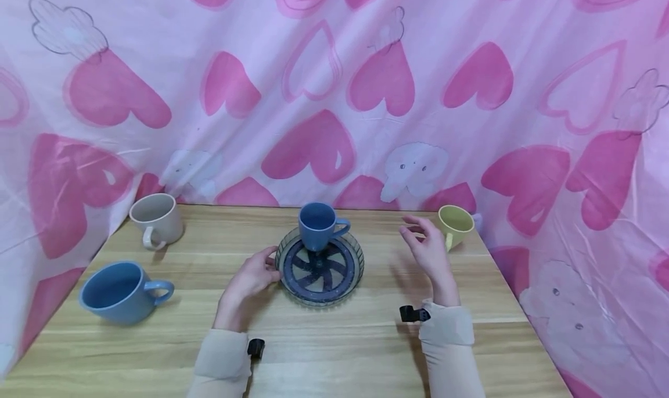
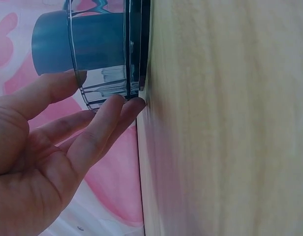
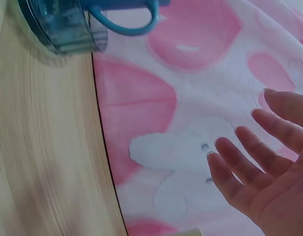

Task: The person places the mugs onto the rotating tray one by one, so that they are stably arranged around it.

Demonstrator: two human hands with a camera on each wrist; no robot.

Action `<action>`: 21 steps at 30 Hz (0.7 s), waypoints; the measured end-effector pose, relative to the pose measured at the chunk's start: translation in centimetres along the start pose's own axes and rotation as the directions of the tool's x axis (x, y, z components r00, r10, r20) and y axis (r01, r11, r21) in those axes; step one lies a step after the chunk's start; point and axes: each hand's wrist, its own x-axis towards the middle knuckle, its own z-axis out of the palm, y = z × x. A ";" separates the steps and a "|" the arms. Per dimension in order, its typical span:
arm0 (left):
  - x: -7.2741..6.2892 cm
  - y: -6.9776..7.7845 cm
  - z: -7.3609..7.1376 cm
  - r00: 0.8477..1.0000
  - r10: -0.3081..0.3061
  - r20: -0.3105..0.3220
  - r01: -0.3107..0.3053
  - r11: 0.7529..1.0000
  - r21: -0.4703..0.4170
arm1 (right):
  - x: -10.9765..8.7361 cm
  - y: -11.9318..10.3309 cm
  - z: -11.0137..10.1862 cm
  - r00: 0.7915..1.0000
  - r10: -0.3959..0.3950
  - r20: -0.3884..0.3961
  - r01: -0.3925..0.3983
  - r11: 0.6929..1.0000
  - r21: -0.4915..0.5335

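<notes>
A round, clear-walled turntable tray with a dark ring-shaped base stands on the table. On its far part a blue mug stands upright, handle toward the right. My left hand holds the tray at its left edge; in the left wrist view the thumb is at the rim and other fingers reach the lower wall. Raised over the table to the right, my right hand has loosely bent, spread fingers and holds nothing. Closest to it is a yellow mug.
A light grey mug stands at the back left, and a wide blue mug sits in front of it. Behind the wooden table hangs a pink heart-patterned cloth, which also runs along both sides.
</notes>
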 end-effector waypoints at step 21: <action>0.0 -0.3 0.2 0.999 0.030 -0.029 -0.030 1.000 0.005 | -1.6 3.3 -4.5 0.964 0.166 -0.207 -0.149 0.984 0.093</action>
